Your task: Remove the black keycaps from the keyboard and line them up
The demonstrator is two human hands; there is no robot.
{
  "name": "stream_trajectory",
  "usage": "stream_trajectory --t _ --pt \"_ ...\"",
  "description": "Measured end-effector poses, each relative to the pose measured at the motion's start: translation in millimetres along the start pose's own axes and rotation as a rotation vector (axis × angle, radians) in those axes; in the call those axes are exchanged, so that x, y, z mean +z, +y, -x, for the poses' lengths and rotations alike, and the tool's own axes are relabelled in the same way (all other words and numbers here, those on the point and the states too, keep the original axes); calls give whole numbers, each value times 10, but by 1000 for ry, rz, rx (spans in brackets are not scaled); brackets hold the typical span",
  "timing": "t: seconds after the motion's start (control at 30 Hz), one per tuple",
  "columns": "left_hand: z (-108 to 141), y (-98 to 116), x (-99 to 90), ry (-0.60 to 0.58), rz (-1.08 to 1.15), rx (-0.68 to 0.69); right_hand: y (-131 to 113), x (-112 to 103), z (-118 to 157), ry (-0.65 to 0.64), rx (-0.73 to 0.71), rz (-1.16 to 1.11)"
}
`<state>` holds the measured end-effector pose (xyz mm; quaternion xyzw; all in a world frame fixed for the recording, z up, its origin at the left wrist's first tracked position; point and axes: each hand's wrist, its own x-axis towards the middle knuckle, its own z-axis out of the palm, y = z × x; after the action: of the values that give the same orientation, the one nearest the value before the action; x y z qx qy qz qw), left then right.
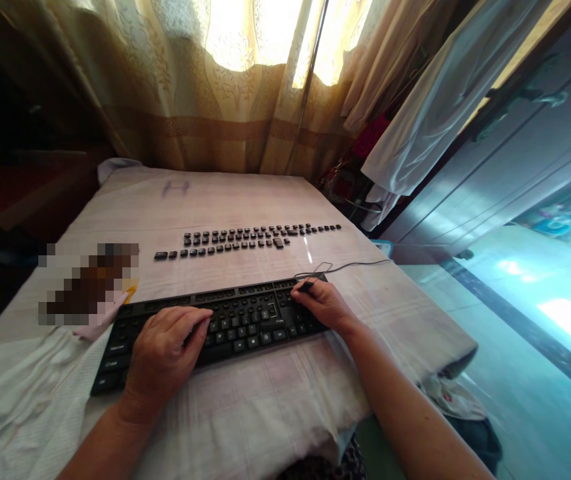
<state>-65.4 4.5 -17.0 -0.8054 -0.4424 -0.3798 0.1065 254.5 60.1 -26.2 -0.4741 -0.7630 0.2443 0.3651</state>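
A black plastic keyboard (235, 335) is laid on creased plaid cloth (395, 310); a wire-looped keycap puller (306, 287) is gripped by the right hand (324, 304); whether anything is held in the curled left hand (166, 347) cannot be told.

My left forearm (102, 437), bare, reaches up from the lower left, and my left hand (168, 347) sits back-up, its fingers (175, 317) bent, thumb tip drawn against the index fingertip. My right forearm (405, 397), also bare, slants in from the lower right; my right hand (325, 303) points leftward, thumb and index finger pinched closed, wrist (352, 327) nearly straight.
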Motion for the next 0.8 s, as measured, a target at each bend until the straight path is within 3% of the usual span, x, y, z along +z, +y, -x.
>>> stream_trajectory --t 0.13,0.3,0.53,0.8 --pt "-2 11 16 -2 4 3 21 34 17 42 44 -29" --pt "2 15 32 -26 -1 -14 44 64 24 103 219 -314" --pt "7 24 20 -29 0 -18 -115 7 -13 182 319 -498" --pt "-167 456 105 -131 179 -69 -497 187 55 104 222 -580"
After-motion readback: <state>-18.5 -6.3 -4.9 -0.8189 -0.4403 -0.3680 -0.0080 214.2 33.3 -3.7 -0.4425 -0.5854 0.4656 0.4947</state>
